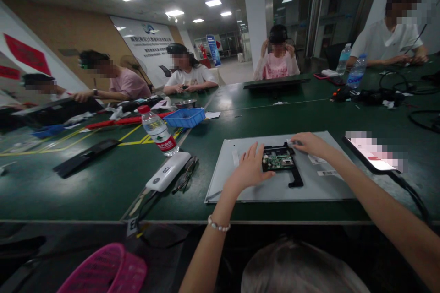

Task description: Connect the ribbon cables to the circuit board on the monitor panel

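A flat grey metal panel [240, 192] lies on the green table in front of me. On it sits a black plastic bracket [296, 177] around a green circuit board [277, 161]. My left hand [250, 168] rests at the bracket's left side, fingers stretched out and thumb along its lower edge. At the bracket's upper right corner, my right hand [307, 143] has its fingers drawn together in a pinch. Whatever lies between those fingertips is too small to make out. White labels [326, 173] are stuck on the panel beneath my right forearm.
Left of the panel are a white power bank [168, 171], glasses [185, 175], a water bottle [158, 132] and a blue tray [185, 117]. A lit phone [373, 153] with a cable lies right. A pink basket [103, 270] stands below the table edge. Several people sit around the table.
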